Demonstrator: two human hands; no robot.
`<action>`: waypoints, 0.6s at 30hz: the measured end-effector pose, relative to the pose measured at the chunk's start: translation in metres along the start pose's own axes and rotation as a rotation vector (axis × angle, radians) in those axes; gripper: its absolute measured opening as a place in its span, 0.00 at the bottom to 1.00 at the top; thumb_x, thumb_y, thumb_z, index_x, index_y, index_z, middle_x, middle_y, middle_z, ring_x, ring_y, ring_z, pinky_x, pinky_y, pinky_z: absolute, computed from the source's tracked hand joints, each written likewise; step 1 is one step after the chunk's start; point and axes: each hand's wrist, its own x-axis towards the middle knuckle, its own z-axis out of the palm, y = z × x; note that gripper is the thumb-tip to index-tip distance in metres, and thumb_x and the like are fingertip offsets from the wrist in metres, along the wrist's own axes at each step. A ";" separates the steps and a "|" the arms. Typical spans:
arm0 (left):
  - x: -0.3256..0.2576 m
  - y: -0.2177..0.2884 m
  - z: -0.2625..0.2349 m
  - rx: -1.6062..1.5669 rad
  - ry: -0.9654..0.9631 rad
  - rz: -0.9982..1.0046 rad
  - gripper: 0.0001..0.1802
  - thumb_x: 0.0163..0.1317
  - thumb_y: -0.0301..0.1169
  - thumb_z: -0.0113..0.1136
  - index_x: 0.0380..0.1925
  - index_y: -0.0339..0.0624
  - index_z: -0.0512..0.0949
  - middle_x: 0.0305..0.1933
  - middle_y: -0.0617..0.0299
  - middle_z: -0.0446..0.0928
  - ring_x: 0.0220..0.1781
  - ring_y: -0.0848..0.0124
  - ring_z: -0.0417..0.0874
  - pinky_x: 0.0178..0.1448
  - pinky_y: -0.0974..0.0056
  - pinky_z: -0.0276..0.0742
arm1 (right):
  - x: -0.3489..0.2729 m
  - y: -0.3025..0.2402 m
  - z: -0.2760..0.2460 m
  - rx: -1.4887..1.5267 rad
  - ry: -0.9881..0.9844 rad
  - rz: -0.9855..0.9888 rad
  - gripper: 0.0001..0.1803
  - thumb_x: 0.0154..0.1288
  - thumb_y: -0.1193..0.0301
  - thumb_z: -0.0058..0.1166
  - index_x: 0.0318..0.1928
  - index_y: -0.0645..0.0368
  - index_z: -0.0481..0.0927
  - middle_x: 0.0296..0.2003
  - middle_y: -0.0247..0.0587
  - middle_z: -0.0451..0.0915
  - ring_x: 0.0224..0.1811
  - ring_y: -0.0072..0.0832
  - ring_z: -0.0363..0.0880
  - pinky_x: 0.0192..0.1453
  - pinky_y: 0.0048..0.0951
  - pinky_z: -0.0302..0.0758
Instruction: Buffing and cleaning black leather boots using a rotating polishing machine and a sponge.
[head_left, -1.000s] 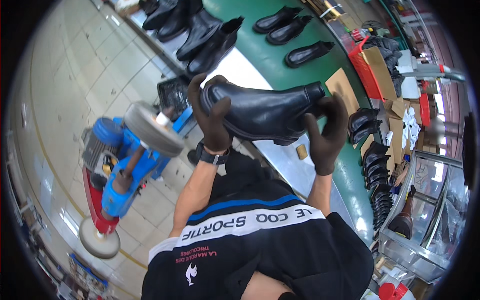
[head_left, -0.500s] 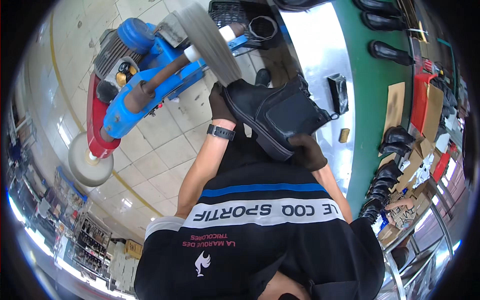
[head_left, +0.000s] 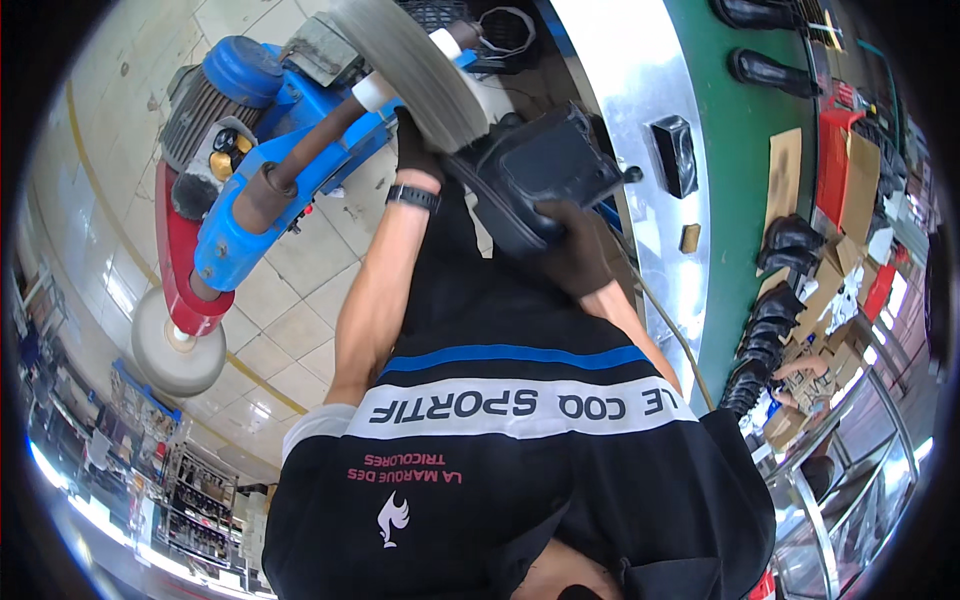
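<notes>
A black ankle boot (head_left: pixel 545 165) is held between my two dark-gloved hands, its toe end up against the grey buffing wheel (head_left: pixel 415 75). My left hand (head_left: pixel 416 152) is at the toe end, close by the wheel's edge; its fingers are mostly hidden behind the boot and wheel. My right hand (head_left: pixel 580 248) is closed round the heel end, with the thumb lying along the boot's side. The boot is slightly blurred, and its pull loop points to the right.
The blue polishing machine (head_left: pixel 235 235) stands at the left, with a second, pale wheel (head_left: pixel 178 340) at its near end. A metal-topped bench (head_left: pixel 655 120) on the right bears a small black box (head_left: pixel 674 155) and a tan block (head_left: pixel 690 238). Several black boots (head_left: pixel 775 320) line the green surface beyond.
The boot has shifted slightly and turned against the wheel, showing a different part of its side. My right hand has moved left and up with its heel; my left hand is further left and up.
</notes>
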 end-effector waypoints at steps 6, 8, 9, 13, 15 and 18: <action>-0.070 0.020 0.017 -0.431 -0.080 -0.413 0.35 0.64 0.56 0.34 0.57 0.36 0.62 0.55 0.48 0.69 0.57 0.58 0.70 0.63 0.58 0.64 | -0.050 -0.088 0.019 -0.226 -0.025 0.266 0.31 0.45 0.70 0.61 0.53 0.63 0.68 0.46 0.48 0.73 0.47 0.37 0.74 0.51 0.34 0.70; -0.065 0.012 0.002 -0.376 -0.111 -0.385 0.34 0.64 0.56 0.35 0.56 0.37 0.63 0.54 0.49 0.69 0.55 0.59 0.71 0.62 0.59 0.65 | -0.045 -0.096 0.025 -0.628 -0.180 -0.051 0.36 0.43 0.68 0.62 0.56 0.59 0.67 0.47 0.51 0.72 0.48 0.41 0.73 0.51 0.36 0.70; -0.059 0.001 -0.004 -0.316 -0.154 -0.379 0.34 0.63 0.56 0.37 0.56 0.38 0.63 0.53 0.49 0.70 0.54 0.59 0.71 0.61 0.60 0.66 | -0.041 -0.103 0.028 -0.810 -0.231 -0.087 0.38 0.42 0.67 0.63 0.58 0.54 0.65 0.48 0.54 0.71 0.48 0.45 0.72 0.51 0.38 0.70; -0.060 -0.016 0.037 0.571 -0.014 0.110 0.26 0.66 0.47 0.39 0.55 0.38 0.63 0.52 0.53 0.71 0.48 0.64 0.71 0.56 0.62 0.66 | -0.007 -0.099 0.044 -1.248 -0.326 -0.209 0.40 0.37 0.66 0.64 0.58 0.45 0.67 0.46 0.61 0.69 0.44 0.53 0.71 0.49 0.42 0.70; -0.063 -0.007 0.039 0.444 -0.063 0.067 0.26 0.66 0.46 0.39 0.55 0.38 0.63 0.52 0.53 0.71 0.48 0.64 0.71 0.56 0.62 0.67 | 0.021 -0.093 0.053 -1.471 -0.386 -0.288 0.35 0.39 0.65 0.61 0.55 0.46 0.71 0.37 0.59 0.70 0.35 0.48 0.72 0.39 0.40 0.72; -0.062 0.000 0.039 0.064 -0.206 -0.119 0.25 0.66 0.45 0.39 0.55 0.38 0.63 0.52 0.53 0.71 0.48 0.64 0.71 0.56 0.63 0.67 | 0.063 -0.070 0.058 -1.620 -0.492 -0.388 0.34 0.39 0.65 0.60 0.54 0.46 0.71 0.35 0.57 0.71 0.34 0.48 0.72 0.38 0.39 0.72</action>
